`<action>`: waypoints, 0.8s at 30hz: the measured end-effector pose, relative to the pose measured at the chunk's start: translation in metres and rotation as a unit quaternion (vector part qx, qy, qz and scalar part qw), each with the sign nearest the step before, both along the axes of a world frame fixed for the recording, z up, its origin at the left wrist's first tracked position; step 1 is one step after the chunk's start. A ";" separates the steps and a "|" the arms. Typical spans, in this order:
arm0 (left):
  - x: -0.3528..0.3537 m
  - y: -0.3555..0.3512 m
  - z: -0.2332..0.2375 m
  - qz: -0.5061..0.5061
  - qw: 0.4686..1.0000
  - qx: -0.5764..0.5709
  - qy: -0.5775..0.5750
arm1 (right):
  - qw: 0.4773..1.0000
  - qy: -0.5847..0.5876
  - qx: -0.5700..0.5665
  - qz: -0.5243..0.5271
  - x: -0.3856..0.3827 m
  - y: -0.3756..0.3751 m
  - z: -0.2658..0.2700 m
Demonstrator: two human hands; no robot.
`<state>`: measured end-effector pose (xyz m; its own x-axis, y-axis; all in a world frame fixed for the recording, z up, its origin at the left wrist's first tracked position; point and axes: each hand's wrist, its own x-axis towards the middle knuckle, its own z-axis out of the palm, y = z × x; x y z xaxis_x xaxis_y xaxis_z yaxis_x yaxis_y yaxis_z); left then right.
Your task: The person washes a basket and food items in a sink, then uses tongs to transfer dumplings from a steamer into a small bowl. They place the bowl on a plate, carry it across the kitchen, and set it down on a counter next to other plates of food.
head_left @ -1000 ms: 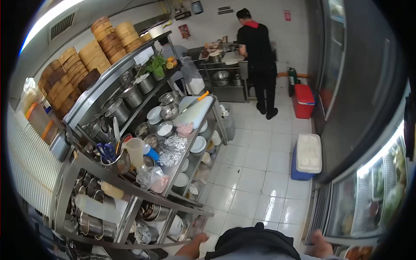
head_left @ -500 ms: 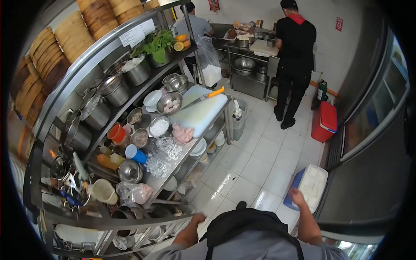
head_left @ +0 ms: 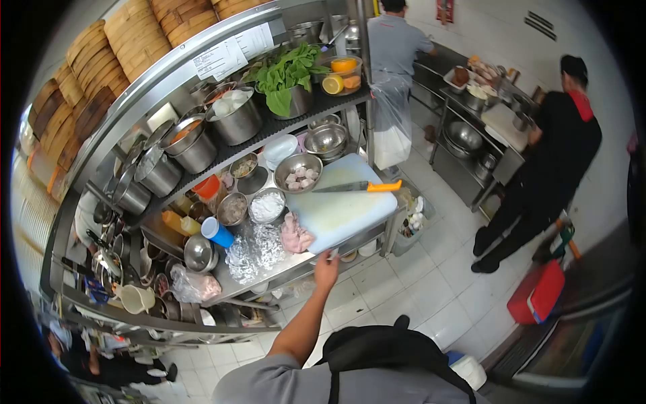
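Observation:
My left hand (head_left: 326, 269) reaches to the front edge of the steel worktable (head_left: 259, 286), its fingers partly stretched and apart, with nothing clearly held. Just beyond it lies a lump of raw pink meat (head_left: 295, 236), beside the corner of a white cutting board (head_left: 356, 219). A knife (head_left: 360, 187) with a yellow handle rests across the board. Behind the meat stand a steel bowl of cut pale pieces (head_left: 301, 178) and a bowl of white powder (head_left: 267, 206). Crumpled clear wrap or foil (head_left: 256, 254) covers the table to the left. My right hand is out of view.
A shelf (head_left: 225, 145) above the table bears pots, leafy greens (head_left: 286, 74) and a tub of citrus (head_left: 344, 71). Bamboo steamers (head_left: 134, 44) are stacked higher. Two people work at the back counter. A bin (head_left: 408, 232) stands at the table's right end; a red cooler (head_left: 536, 293) is on the right.
My view has turned left towards the worktable. My left hand has risen from beside my body to the table's edge. My right hand has gone out of view.

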<state>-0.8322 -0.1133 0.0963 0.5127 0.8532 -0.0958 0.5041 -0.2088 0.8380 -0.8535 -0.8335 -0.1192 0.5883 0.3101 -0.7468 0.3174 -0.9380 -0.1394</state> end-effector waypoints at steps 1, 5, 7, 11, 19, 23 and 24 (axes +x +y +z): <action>0.005 0.011 -0.002 0.055 0.998 0.042 -0.006 | 0.995 -0.044 0.016 0.085 0.042 -0.011 -0.027; 0.016 0.048 0.027 0.213 0.956 0.197 -0.043 | 0.977 -0.164 0.042 0.133 0.264 0.082 -0.014; 0.025 0.079 0.036 0.285 0.934 0.214 0.024 | 0.949 -0.210 0.120 0.204 0.397 0.196 0.032; 0.056 0.113 0.040 0.374 0.895 0.145 0.197 | 0.881 -0.230 0.360 0.205 0.469 0.443 0.202; 0.050 0.156 -0.041 0.337 0.922 0.073 0.175 | 0.810 -0.272 0.391 0.343 0.444 0.691 0.267; 0.103 0.111 0.032 0.311 0.941 0.110 0.081 | 0.883 -0.172 0.243 0.363 0.449 0.730 0.246; 0.125 0.103 0.043 0.291 0.947 0.112 0.073 | 0.880 -0.158 0.241 0.377 0.453 0.727 0.247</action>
